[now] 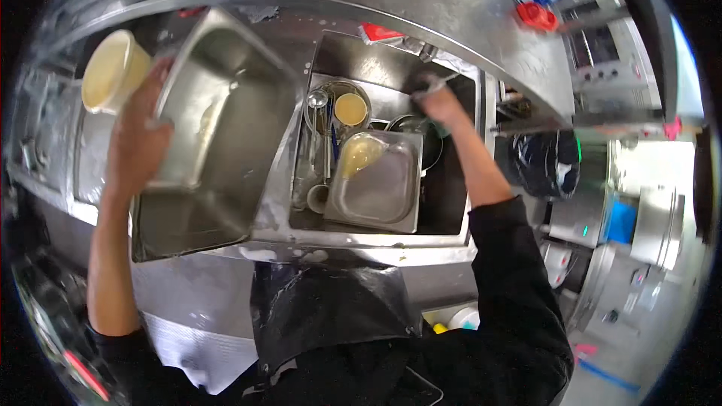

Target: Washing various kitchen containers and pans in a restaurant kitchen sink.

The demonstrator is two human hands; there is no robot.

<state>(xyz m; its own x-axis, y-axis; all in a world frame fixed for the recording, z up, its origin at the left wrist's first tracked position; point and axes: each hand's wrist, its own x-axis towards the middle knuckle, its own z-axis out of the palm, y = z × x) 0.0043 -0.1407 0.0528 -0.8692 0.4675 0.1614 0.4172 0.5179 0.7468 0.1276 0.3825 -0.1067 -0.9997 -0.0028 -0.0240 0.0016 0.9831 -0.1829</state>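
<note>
My left hand (138,135) grips the left rim of a large, deep stainless steel pan (242,107), tilted so its inside faces me. At the right, over the far part of a steel sink (474,152), my right hand (440,101) is blurred; something thin and pale shows at its fingers, and I cannot tell what it is. Inside the sink lie a smaller steel pan (383,186) with yellowish liquid in one corner, a round yellow container (350,110), a ladle (317,98), a small cup (318,198) and a dark frying pan (431,146) partly hidden beneath the steel pan.
A yellowish plastic tub (115,70) stands behind my left hand. A red brush (381,32) lies at the sink's back edge, near a faucet (427,52). A steel shelf (361,0) runs across the back. To the right is a bin with a black liner (544,163).
</note>
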